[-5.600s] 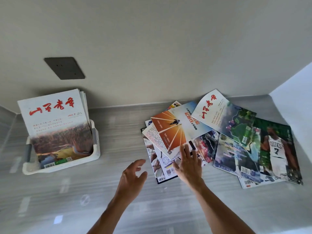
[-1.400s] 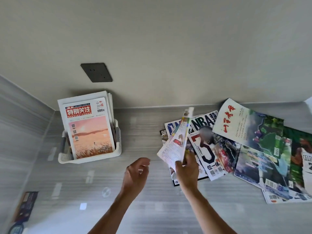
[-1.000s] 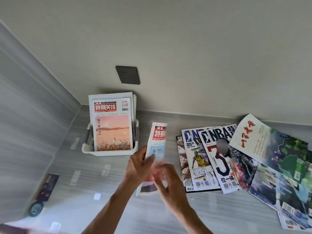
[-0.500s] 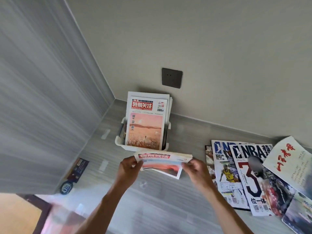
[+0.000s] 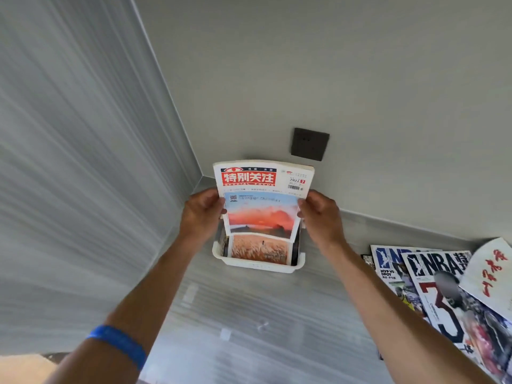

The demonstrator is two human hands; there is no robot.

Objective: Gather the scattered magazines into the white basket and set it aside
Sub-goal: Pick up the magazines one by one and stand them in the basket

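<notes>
I hold a magazine with a red title band and an orange sunset cover [image 5: 261,200] upright over the white basket [image 5: 257,266]. My left hand [image 5: 201,213] grips its left edge and my right hand [image 5: 320,214] grips its right edge. The magazine's lower end is down among the magazines standing in the basket, whose front one shows a wheat field [image 5: 260,249]. The basket sits on the grey counter near the back left corner. Scattered magazines [image 5: 443,295], with NBA covers on top, lie on the counter at the right.
A dark wall socket [image 5: 309,144] is on the back wall just above the basket. A grey panelled side wall [image 5: 83,162] runs along the left. The striped grey counter [image 5: 249,322] stretches between my arms. A blue band is on my left wrist.
The magazine went from the right hand alone to both hands, turned upright, and was carried left from the pile and lowered into the basket. My view swung left toward the corner.
</notes>
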